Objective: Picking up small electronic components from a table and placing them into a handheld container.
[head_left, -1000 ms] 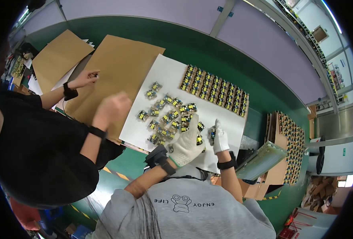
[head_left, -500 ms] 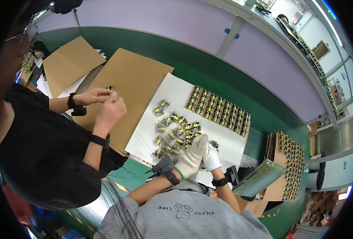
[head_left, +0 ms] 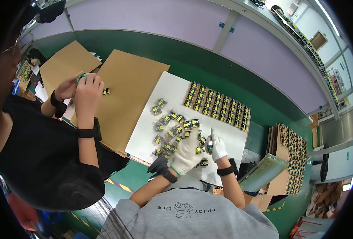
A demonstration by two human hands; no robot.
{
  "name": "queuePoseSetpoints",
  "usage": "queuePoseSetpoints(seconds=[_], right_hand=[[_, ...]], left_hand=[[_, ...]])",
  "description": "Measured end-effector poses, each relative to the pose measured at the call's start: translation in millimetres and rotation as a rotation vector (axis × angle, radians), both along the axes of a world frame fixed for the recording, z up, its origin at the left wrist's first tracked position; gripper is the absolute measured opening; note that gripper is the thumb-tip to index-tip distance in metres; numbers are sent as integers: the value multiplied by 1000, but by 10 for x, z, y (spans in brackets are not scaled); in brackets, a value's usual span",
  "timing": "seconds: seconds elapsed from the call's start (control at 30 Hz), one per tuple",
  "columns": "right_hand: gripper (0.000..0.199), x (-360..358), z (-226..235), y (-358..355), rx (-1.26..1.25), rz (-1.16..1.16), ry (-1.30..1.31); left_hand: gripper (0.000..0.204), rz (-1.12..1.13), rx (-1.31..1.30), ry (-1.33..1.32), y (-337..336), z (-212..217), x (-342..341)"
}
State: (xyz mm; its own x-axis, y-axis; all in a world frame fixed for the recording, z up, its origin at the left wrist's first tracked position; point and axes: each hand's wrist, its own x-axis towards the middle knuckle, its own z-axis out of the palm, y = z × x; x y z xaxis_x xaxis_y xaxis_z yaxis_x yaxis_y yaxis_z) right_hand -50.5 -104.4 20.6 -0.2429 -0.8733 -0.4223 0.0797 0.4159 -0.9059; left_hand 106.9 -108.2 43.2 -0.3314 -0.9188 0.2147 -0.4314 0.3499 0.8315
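Observation:
My right hand [head_left: 219, 148], in a white glove, grips a small circuit board [head_left: 210, 147] with dark and blue parts, held above the white sheet [head_left: 232, 145]. My left hand [head_left: 185, 156], in a knitted glove with a green cuff edge, reaches over the loose boards; its fingers are smeared by motion. Several loose circuit boards [head_left: 171, 131] with yellow-topped parts lie scattered beside and beyond it. One single board [head_left: 204, 162] sits between my two wrists. Farther back, a block of boards [head_left: 217, 105] stands in tidy rows on cardboard.
To the left, a person in black [head_left: 45, 159] holds a green board [head_left: 81, 77] over a brown cardboard sheet [head_left: 132, 79]. A cardboard stack carrying more boards [head_left: 292, 159] stands at the right, beside a tilted translucent panel [head_left: 264, 173]. A purple partition [head_left: 152, 24] runs along the back.
My hands have parted: the right moved slightly right with a circuit board now showing in it, the left lower over the loose boards. The other person's hands moved left and up.

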Motion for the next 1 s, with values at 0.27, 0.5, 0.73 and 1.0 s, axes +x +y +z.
queuePoseSetpoints(seconds=[0.27, 0.5, 0.73, 1.0], right_hand=[[38, -353, -294, -489, -158, 102, 1147], [51, -1083, -252, -681, 146, -518, 1418], [68, -1932, -329, -685, 369, -374, 1138], [65, -2234, -498, -687, 279, -241, 693]], left_hand=[[89, 798, 114, -1004, -413, -263, 499], [77, 985, 10, -1088, -689, -848, 1188], [73, 655, 18, -657, -628, -640, 1061], [62, 836, -38, -361, -459, -549, 1156]])
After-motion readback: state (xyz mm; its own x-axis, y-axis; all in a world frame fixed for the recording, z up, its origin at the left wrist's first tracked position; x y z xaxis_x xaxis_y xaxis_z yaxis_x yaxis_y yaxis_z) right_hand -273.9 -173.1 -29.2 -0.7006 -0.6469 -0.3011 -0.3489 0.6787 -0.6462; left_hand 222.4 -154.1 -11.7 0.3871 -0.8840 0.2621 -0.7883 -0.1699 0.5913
